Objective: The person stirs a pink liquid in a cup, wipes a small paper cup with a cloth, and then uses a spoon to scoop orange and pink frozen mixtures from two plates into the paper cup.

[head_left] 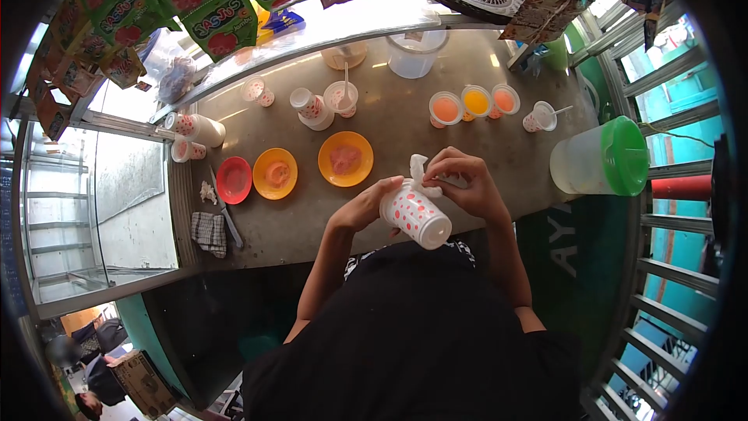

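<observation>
Close in front of my body, my left hand (368, 206) is wrapped round a white plastic cup (414, 214) with red dots. The cup lies tilted, its base toward me and its rim toward the table's far side. My right hand (471, 183) pinches a crumpled white tissue (418, 166) right at the rim. Beyond the hands, an orange plate (366, 170) carries a pink heap (344, 160). Further right stand cups of orange drink (446, 110) and a cup of yellow drink (475, 100).
A green-lidded jug (576, 164) stands at the right. To the left are another orange plate (276, 191), a red plate (234, 180), a knife (231, 226) and a checked cloth (209, 234). Dotted cups (308, 101) stand farther back. Sachets (222, 23) hang overhead.
</observation>
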Available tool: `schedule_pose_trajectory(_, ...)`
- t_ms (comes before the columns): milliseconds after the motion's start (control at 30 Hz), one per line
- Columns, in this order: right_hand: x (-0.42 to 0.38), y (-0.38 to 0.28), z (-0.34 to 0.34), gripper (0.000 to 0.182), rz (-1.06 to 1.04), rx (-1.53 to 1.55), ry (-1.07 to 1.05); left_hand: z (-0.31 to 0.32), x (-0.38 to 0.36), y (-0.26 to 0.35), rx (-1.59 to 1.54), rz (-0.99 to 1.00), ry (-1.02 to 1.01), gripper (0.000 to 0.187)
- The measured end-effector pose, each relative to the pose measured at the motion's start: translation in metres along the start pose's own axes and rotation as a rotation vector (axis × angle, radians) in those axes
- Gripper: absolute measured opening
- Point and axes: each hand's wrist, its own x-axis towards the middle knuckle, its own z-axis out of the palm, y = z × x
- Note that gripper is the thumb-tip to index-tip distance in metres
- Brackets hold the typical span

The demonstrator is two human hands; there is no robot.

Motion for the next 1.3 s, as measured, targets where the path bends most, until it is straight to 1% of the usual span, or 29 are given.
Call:
schedule_pose_trajectory(33,0.000,-0.006,-0.003,0.020,0.002,0.003,-0.003,0.000,-0.003,0.005,0.092,-0.025,-0.017,0.047)
schedule_pose_trajectory(100,0.003,-0.027,-0.011,0.016,-0.024,0.180,-0.157,0.005,-0.005,0.019,0.183,-0.046,-0.033,0.046)
schedule_pose_trajectory(233,0.007,-0.040,-0.015,0.015,-0.130,0.213,-0.271,0.008,-0.003,0.028,0.298,-0.097,-0.039,0.046)
schedule_pose_trajectory(300,0.015,-0.042,-0.018,0.019,-0.209,0.171,-0.429,0.006,0.000,0.020,0.347,-0.133,-0.028,0.046)
schedule_pose_trajectory(333,0.018,-0.038,-0.016,0.019,-0.209,0.172,-0.430,-0.001,0.004,0.008,0.303,-0.110,0.009,0.041)
schedule_pose_trajectory(400,0.022,-0.024,-0.008,0.021,-0.198,-0.047,-0.269,-0.005,0.008,-0.008,0.259,-0.088,0.045,0.037)
schedule_pose_trajectory(433,0.022,-0.020,-0.003,0.021,-0.094,-0.042,-0.169,-0.006,0.009,-0.014,0.421,0.044,0.050,0.041)
schedule_pose_trajectory(467,0.022,-0.016,0.000,0.021,-0.095,-0.042,-0.169,-0.008,0.010,-0.017,0.582,0.177,0.056,0.046)
schedule_pose_trajectory(500,0.021,-0.013,0.004,0.020,-0.101,-0.037,-0.124,-0.013,0.012,-0.016,0.589,0.143,0.000,0.046)
schedule_pose_trajectory(533,0.022,-0.012,0.006,0.019,-0.110,-0.031,-0.081,-0.017,0.014,-0.020,0.590,0.144,0.004,0.046)
schedule_pose_trajectory(567,0.021,-0.014,0.005,0.019,-0.109,-0.029,-0.083,-0.017,0.014,-0.021,0.523,0.200,-0.032,0.047)
schedule_pose_trajectory(633,0.017,-0.023,-0.004,0.016,-0.044,0.035,-0.254,-0.016,0.016,-0.022,0.452,0.255,-0.070,0.048)
schedule_pose_trajectory(667,0.015,-0.028,-0.009,0.016,-0.043,0.036,-0.256,-0.008,0.013,-0.006,0.383,0.093,0.005,0.043)
schedule_pose_trajectory(700,0.014,-0.033,-0.013,0.015,-0.060,0.041,-0.343,-0.002,0.011,0.007,0.312,-0.069,0.080,0.039)
schedule_pose_trajectory(767,0.013,-0.036,-0.020,0.014,-0.073,0.044,-0.493,0.002,0.009,0.023,0.286,-0.086,0.050,0.043)
schedule_pose_trajectory(800,0.013,-0.037,-0.020,0.014,-0.072,0.042,-0.489,0.003,0.009,0.026,0.261,-0.103,0.018,0.048)
schedule_pose_trajectory(833,0.013,-0.038,-0.018,0.012,-0.139,-0.101,-0.422,0.011,0.012,0.018,0.277,0.021,0.183,0.046)
schedule_pose_trajectory(867,0.013,-0.038,-0.016,0.011,-0.206,-0.243,-0.353,0.010,0.015,0.017,0.278,0.021,0.181,0.046)
schedule_pose_trajectory(900,0.014,-0.038,-0.013,0.011,-0.206,-0.244,-0.351,0.008,0.017,0.017,0.283,0.006,0.144,0.045)
schedule_pose_trajectory(933,0.015,-0.035,-0.008,0.010,-0.159,-0.332,-0.291,0.007,0.019,0.016,0.287,-0.009,0.108,0.045)
schedule_pose_trajectory(967,0.017,-0.032,-0.004,0.009,-0.113,-0.419,-0.230,0.009,0.018,0.013,0.185,0.018,0.079,0.037)
schedule_pose_trajectory(1000,0.018,-0.029,0.000,0.009,-0.113,-0.421,-0.228,0.013,0.019,0.009,0.187,0.019,0.077,0.037)
schedule_pose_trajectory(1067,0.019,-0.023,0.008,0.008,-0.128,-0.484,-0.087,0.016,0.023,0.001,0.248,0.141,0.133,0.031)
schedule_pose_trajectory(1100,0.019,-0.022,0.006,0.008,-0.128,-0.484,-0.086,0.009,0.030,0.002,0.300,0.100,0.022,0.030)
schedule_pose_trajectory(1133,0.019,-0.022,0.001,0.007,-0.075,-0.437,-0.061,0.007,0.029,-0.001,0.301,0.099,0.019,0.030)
schedule_pose_trajectory(1200,0.015,-0.025,-0.010,0.007,-0.023,-0.389,-0.041,0.006,0.023,-0.004,0.128,0.080,0.113,0.043)
schedule_pose_trajectory(1233,0.013,-0.030,-0.017,0.007,0.033,-0.345,0.046,0.006,0.022,-0.004,0.009,0.173,0.067,0.060)
schedule_pose_trajectory(1267,0.010,-0.032,-0.024,0.006,0.089,-0.300,0.132,0.005,0.020,-0.001,0.008,0.176,0.072,0.060)
schedule_pose_trajectory(1300,0.006,-0.024,-0.032,0.010,0.088,-0.241,0.223,0.004,0.018,0.003,-0.019,0.200,0.143,0.066)
